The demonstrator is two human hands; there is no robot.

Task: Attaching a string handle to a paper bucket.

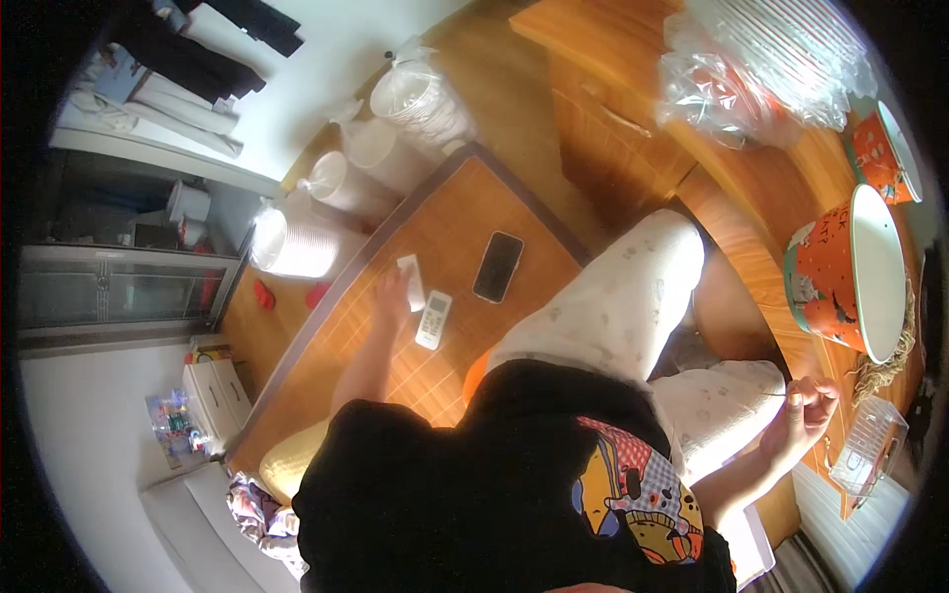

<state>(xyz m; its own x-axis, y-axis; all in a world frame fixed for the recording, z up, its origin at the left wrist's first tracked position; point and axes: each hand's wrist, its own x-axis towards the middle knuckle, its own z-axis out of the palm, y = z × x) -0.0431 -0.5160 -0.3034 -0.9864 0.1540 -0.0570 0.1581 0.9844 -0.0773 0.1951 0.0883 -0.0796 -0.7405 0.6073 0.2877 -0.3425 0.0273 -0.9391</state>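
On the wooden mat to my left, my left hand (pixel 392 294) has its fingers curled at the edge of a small white packet (pixel 413 281), whose exact kind I cannot make out. Beside it lie a white remote control (pixel 433 320) and a black phone (pixel 498 267). My right hand (pixel 813 407), at the far right past my knee, is closed in a pinch. A thin dark strand (pixel 777 395) sticks out from its fingertips. Close by the right hand are a coil of straw-coloured rope (pixel 883 374) and a clear plastic box (pixel 868 447).
Two orange patterned buckets (pixel 830 265) stand on the wooden desk (pixel 692 148), behind which plastic-wrapped stacks (pixel 761 74) are piled. Several bagged stacks of white tubs (pixel 297 237) line the floor beyond the mat (pixel 460 203). A white drawer unit (pixel 215 397) stands at the left.
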